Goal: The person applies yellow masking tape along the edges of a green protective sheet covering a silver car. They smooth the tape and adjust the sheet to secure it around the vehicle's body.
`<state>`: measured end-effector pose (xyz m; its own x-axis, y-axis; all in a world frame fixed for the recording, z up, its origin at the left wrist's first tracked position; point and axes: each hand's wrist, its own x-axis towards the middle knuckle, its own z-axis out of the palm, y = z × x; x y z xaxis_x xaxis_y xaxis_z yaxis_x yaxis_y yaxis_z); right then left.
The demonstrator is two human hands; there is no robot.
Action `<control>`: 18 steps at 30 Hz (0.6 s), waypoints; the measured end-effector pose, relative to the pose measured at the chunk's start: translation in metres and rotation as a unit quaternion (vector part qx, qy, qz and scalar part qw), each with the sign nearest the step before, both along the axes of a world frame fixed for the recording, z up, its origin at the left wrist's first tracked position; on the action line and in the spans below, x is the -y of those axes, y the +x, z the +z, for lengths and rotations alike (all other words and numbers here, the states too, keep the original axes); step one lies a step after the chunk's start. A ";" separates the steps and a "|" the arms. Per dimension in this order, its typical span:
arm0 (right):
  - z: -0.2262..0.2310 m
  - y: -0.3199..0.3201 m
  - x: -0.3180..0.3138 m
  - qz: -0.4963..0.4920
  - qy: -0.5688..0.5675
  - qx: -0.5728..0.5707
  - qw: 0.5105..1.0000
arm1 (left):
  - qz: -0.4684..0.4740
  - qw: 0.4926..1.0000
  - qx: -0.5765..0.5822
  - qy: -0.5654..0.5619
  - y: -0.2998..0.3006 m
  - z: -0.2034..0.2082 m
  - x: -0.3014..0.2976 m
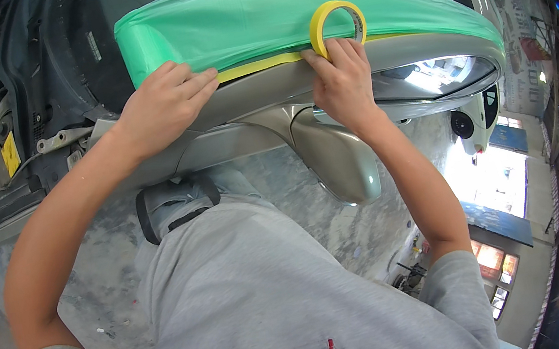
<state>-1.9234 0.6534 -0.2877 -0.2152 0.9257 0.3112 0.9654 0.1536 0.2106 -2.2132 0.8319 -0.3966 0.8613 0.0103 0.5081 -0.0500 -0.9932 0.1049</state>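
Green masking film [234, 24] is spread over the car's windshield side, its lower edge running along the silver roof pillar. A yellow strip of masking tape [255, 68] lies along that edge and stretches between my hands. My left hand [166, 105] is closed at the strip's left end, fingers bent and tips on the tape; its thumb is hidden. My right hand [343, 80] grips the yellow masking tape roll [317, 19] at its lower rim, fingers at the ring's opening, thumb and index by the strip. More yellow tape continues to the right of it.
A silver side mirror [339, 158] juts out below my right hand, beside the side window [436, 76]. At left is the uncovered engine bay [3, 138] with a metal hinge [58, 141]. A grey concrete floor [108, 289] lies below; another car [479, 117] stands at far right.
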 end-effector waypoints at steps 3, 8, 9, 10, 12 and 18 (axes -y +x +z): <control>-0.002 -0.003 0.000 -0.010 0.001 -0.010 1.000 | 0.008 0.999 0.018 -0.033 -0.005 0.005 -0.006; -0.004 -0.004 -0.001 -0.008 0.018 0.003 1.000 | 0.005 1.000 0.013 -0.005 -0.001 0.004 -0.005; -0.004 -0.004 -0.001 -0.009 0.017 0.002 1.000 | 0.007 1.000 0.015 0.004 0.001 0.002 -0.001; -0.004 -0.004 -0.002 -0.008 0.022 0.000 1.000 | 0.007 1.000 0.014 0.010 0.002 0.000 0.002; -0.005 -0.005 -0.002 -0.011 0.024 -0.002 1.000 | 0.009 1.000 0.006 0.022 0.005 -0.005 0.010; -0.007 -0.009 0.002 -0.034 0.013 -0.024 0.999 | 0.017 1.000 0.002 0.020 0.004 -0.009 0.017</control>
<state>-1.9325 0.6513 -0.2943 -0.1359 0.9292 0.3436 0.9827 0.0822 0.1662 -2.2089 0.8152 -0.4052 0.8588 0.0192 0.5119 -0.0168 -0.9977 0.0657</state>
